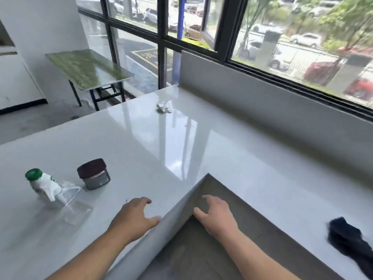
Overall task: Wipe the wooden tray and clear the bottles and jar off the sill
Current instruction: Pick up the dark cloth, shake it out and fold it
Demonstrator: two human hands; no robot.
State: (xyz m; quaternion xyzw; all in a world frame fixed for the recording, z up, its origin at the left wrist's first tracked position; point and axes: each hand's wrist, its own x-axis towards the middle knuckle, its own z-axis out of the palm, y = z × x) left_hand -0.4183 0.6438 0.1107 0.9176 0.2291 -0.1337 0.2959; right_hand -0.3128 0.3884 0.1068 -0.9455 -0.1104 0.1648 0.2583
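Observation:
A clear plastic bottle [49,187] with a green cap and white label lies tilted on the white L-shaped counter [181,142] at the left. Just right of it stands a squat jar [94,174] with a dark maroon lid. My left hand [137,217] hovers over the counter near its inner edge, fingers spread, holding nothing. My right hand [218,215] is open over the grey floor [201,255] inside the counter's corner, also empty. No wooden tray is in view.
A crumpled white tissue [164,107] lies far back on the counter. A dark blue cloth [351,241] lies on the counter at the right. A grey sill wall [262,102] runs under the window. A folding table [88,67] stands at the back left.

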